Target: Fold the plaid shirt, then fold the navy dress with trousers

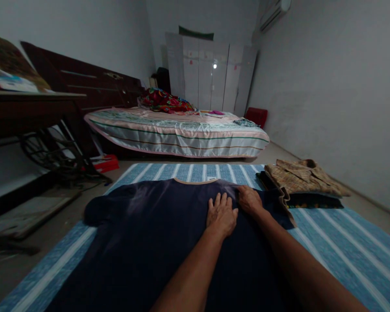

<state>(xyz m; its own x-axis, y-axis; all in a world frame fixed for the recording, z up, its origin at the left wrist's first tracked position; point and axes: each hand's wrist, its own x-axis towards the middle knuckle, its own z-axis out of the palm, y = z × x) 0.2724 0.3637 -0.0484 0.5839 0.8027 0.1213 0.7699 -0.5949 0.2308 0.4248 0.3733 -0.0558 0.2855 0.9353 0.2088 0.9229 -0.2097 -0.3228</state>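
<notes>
A dark navy shirt (pixel 149 234) lies spread flat on a blue and white striped mat (pixel 344 251) on the floor, its collar at the far end. My left hand (pixel 221 215) rests palm down on the shirt near the collar, fingers stretched out and together. My right hand (pixel 249 200) sits just beside it at the shirt's right shoulder, fingers curled onto the cloth. Whether it pinches the fabric I cannot make out.
A pile of folded clothes (pixel 303 180), a tan checked one on top, sits on the mat to the right. Beyond lie a low mattress (pixel 178 130), white wardrobes (pixel 211 78) and a red box (pixel 256 116). A dark table with a treadle frame (pixel 48 151) stands at left.
</notes>
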